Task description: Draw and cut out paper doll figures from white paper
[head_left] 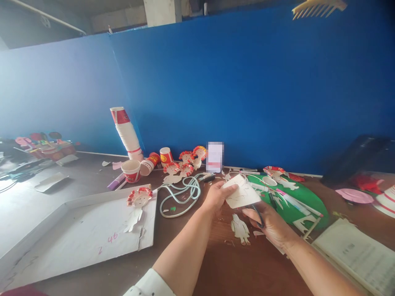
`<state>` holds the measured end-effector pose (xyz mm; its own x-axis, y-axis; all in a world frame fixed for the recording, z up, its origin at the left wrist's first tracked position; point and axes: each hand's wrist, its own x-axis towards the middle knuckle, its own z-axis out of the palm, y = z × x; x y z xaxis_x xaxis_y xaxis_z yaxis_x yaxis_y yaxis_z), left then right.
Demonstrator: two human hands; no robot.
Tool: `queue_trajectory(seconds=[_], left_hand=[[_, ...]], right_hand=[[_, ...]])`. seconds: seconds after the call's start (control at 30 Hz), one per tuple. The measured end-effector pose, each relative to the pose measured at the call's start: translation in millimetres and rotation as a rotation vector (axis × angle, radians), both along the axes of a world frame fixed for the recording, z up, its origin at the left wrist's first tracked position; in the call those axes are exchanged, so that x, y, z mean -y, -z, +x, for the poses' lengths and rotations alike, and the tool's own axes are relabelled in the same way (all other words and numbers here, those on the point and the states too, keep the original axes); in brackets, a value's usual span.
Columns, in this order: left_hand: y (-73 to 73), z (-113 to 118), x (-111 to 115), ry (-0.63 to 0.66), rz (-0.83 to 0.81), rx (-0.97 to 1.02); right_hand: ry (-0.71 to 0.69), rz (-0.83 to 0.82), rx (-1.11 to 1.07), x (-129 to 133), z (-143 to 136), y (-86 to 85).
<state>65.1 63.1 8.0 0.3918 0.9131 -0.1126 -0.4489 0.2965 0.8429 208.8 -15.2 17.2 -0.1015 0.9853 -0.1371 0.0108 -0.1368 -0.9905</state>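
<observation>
My left hand (217,196) pinches a cream piece of paper (241,192) with a faint drawn outline, holding it up above the brown table (234,267). My right hand (268,224) sits just below and right of the paper, its fingers closed through the dark handles of scissors (258,216) that meet the paper's lower edge. A small cut-out paper figure (240,229) lies on the table under the hands. Small paper scraps lie around it.
A flat white cardboard box (86,230) with a paper-cup doll (138,201) lies at left. A coiled pale cable (182,191), a leaning stack of cups (126,133), loose cups and more dolls (182,164) stand behind. At right lie a green sheet (296,197) and an open book (358,255).
</observation>
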Motion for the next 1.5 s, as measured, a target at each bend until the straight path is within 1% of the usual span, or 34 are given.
queue_trajectory(seconds=[0.17, 0.23, 0.33, 0.43, 0.5, 0.6, 0.77, 0.9, 1.13, 1.33, 1.4, 1.5], left_hand=[[-1.6, 1.5, 2.1, 0.071, -0.006, 0.077], [-1.7, 1.0, 2.9, 0.075, -0.004, 0.076], [-1.6, 0.8, 3.4, 0.021, 0.031, 0.031], [-0.9, 2.0, 2.9, -0.053, 0.126, -0.06], [0.1, 3.2, 2.5, -0.079, 0.176, -0.12], [2.6, 4.9, 2.6, -0.111, 0.221, -0.159], [6.7, 7.2, 4.3, -0.132, 0.233, -0.198], [7.0, 9.1, 5.8, -0.113, 0.203, -0.184], [4.3, 8.6, 7.2, -0.087, 0.229, -0.19], [1.8, 9.0, 8.3, -0.071, 0.234, -0.197], [2.0, 10.0, 8.5, -0.069, 0.228, -0.203], [2.7, 11.7, 8.8, -0.065, 0.215, -0.194]], right_hand=[[0.055, 0.02, -0.009, -2.4, 3.5, 10.2], [0.072, 0.018, -0.005, -2.9, 4.5, 13.1], [0.093, 0.014, -0.016, -3.5, 5.3, 16.3], [0.099, 0.027, -0.057, -4.3, 5.3, 19.6], [0.091, 0.043, -0.071, -4.5, 5.1, 21.0], [0.085, 0.058, -0.073, -4.5, 4.4, 21.3], [0.139, 0.063, -0.087, -4.6, 3.7, 20.4], [0.156, 0.069, -0.057, -5.1, 4.5, 20.0], [0.162, 0.088, -0.069, -5.0, 6.8, 21.2], [0.231, 0.083, -0.008, -5.1, 8.3, 23.5], [0.241, 0.093, 0.012, -5.2, 7.4, 22.0], [0.227, 0.133, 0.03, -4.5, 4.1, 15.3]])
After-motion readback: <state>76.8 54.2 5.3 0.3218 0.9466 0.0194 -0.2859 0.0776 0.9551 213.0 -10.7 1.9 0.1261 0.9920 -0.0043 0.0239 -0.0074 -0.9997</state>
